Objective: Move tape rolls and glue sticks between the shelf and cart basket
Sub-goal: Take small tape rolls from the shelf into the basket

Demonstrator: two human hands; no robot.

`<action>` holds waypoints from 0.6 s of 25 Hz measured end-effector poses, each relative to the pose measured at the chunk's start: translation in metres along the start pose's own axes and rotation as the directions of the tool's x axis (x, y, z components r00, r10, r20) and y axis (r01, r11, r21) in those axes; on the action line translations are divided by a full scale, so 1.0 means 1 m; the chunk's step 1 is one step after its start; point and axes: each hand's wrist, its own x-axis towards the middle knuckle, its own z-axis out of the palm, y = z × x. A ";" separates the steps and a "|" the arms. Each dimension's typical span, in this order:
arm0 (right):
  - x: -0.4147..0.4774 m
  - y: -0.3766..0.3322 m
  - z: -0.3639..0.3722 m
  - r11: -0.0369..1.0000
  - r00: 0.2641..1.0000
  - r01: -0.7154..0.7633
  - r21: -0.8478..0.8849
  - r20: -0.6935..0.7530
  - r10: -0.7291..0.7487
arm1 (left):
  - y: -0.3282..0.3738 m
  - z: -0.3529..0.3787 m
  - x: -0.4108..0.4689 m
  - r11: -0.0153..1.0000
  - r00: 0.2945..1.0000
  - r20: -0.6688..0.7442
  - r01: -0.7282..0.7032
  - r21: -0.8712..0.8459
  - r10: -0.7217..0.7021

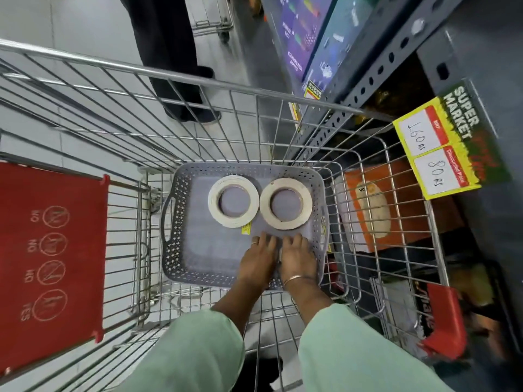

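Two pale tape rolls lie flat side by side in the far half of a grey perforated basket [169,222], the left roll [212,202] and the right roll [264,206]. The basket sits on the floor of the wire shopping cart [198,80]. My left hand [257,261] and my right hand [297,258] rest palm down, touching each other, in the basket's near right part. Their fingertips stop just short of the rolls. A pale sliver shows between the hands; whatever lies under the palms is hidden. No glue stick is visible.
The cart's red child-seat flap [53,250] is at the left. Dark metal shelving with a yellow price tag [441,145] stands close along the right, an orange box [402,199] on its low shelf. A person's dark-clothed legs [169,52] and another cart [212,21] are ahead.
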 end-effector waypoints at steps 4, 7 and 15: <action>-0.011 -0.003 -0.025 0.999 0.999 -0.033 0.014 0.040 0.033 | 0.000 -0.013 -0.003 0.989 0.996 -0.081 0.035 0.141 -0.024; -0.023 -0.013 -0.075 0.991 0.997 -0.071 0.113 0.028 0.069 | 0.007 -0.045 -0.021 0.984 0.985 -0.156 0.098 0.145 -0.075; -0.152 0.030 -0.246 0.866 0.811 0.179 0.467 -0.569 0.139 | 0.144 -0.180 -0.070 0.883 0.614 -0.716 -0.469 0.006 0.331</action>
